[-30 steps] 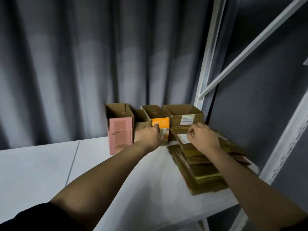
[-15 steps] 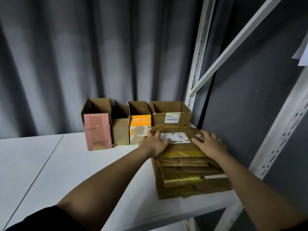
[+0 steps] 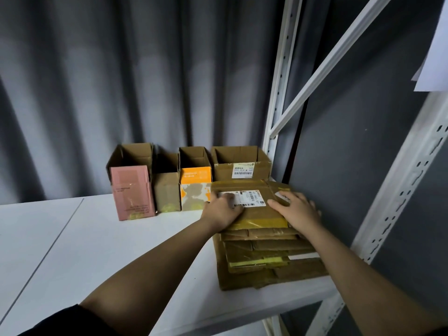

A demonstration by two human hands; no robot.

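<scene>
- Both hands are on the flattened box (image 3: 255,214) that tops the stack. The left hand (image 3: 223,210) has bent fingers clamped over the box's near left corner and the left part of its white label (image 3: 247,198). The right hand (image 3: 298,210) is spread flat with straight fingers and presses the right side.
- Directly under the hands lies the stack of flattened cartons (image 3: 261,263), on the right end of the white shelf (image 3: 97,238).
- One second ago the left hand was at the orange box (image 3: 195,187) and only the right hand touched the stack. Now both are on the top piece.
- Half a second ago the left fingers lay spread at the label's edge; they are now curled and cover part of it. The right hand has barely shifted.
- Beyond the left hand stand four open boxes in a row, unmoved: the pink box (image 3: 132,190) farthest left, then the plain brown box (image 3: 167,192), the orange box, and the wider labelled box (image 3: 240,163) just behind the grip.
- To the right of the right hand rises the shelf upright (image 3: 278,93).
</scene>
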